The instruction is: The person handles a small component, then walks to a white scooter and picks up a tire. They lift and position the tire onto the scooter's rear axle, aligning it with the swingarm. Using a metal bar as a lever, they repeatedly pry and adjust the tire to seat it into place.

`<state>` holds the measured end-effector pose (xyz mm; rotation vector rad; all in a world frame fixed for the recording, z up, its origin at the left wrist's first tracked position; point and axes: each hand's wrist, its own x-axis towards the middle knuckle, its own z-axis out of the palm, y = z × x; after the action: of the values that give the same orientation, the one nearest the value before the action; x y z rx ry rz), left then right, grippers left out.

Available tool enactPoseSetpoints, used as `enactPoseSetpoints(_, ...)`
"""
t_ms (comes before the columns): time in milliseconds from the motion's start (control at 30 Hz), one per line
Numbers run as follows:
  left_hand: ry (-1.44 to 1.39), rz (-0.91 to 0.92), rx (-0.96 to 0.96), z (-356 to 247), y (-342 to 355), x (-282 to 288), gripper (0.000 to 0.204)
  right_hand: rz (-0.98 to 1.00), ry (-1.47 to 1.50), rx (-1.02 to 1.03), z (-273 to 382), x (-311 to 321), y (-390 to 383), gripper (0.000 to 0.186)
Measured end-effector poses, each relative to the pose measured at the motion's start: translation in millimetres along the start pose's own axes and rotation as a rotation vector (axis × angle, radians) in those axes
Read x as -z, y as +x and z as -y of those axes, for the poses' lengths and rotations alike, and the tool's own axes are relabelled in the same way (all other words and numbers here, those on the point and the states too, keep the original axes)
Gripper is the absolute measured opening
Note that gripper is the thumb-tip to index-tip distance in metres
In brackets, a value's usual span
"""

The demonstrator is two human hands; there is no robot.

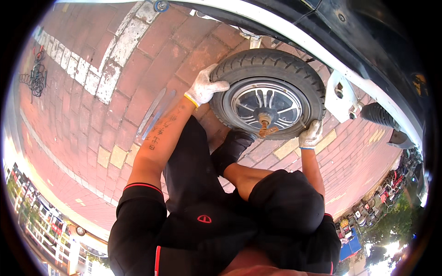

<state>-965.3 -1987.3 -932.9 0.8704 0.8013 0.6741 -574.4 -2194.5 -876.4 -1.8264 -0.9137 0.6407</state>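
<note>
A small motor-scooter-type wheel with a black treaded tyre [271,60] and a silver spoked hub [276,99] stands tilted on the paving in front of me. A rusty axle [264,120] sticks out of its hub towards me. My left hand [206,86], in a white knitted glove, grips the tyre's upper left edge, its thumb over the sidewall. My right hand [311,134], gloved the same way, is closed round the lower right edge; some of its fingers are hidden behind the tyre. My shoe [233,149] is close below the wheel.
White and black vehicle bodywork [294,25] hangs over the upper right, with a white bracket [340,96] and a black ribbed shock absorber [378,114]. Two long flat metal bars [154,112] lie on the bricks at left. A dark wire coil [36,76] lies farther left.
</note>
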Motion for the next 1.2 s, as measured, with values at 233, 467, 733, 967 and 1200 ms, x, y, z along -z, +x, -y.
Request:
enactPoseSetpoints(233,0.284,-0.136,0.01,-7,-19,5,0.081,-0.054,-0.316,-0.023,-4,1,-1,0.061)
enactPoseSetpoints(467,0.529,-0.611,-0.098,-38,-31,-61,0.064,-0.106,-0.174,-0.027,0,7,8,0.053)
enactPoseSetpoints(733,0.529,-0.591,-0.089,-21,-24,-42,0.061,-0.25,-0.452,-0.031,5,-12,13,0.066)
enactPoseSetpoints(967,0.604,-0.478,-0.132,-21,-20,-33,0.059,-0.319,-0.385,-0.058,-36,-1,12,0.066)
enactPoseSetpoints(1200,0.572,-0.555,0.003,-34,-31,-38,0.058,-0.222,-0.563,-0.019,-11,-4,35,0.07)
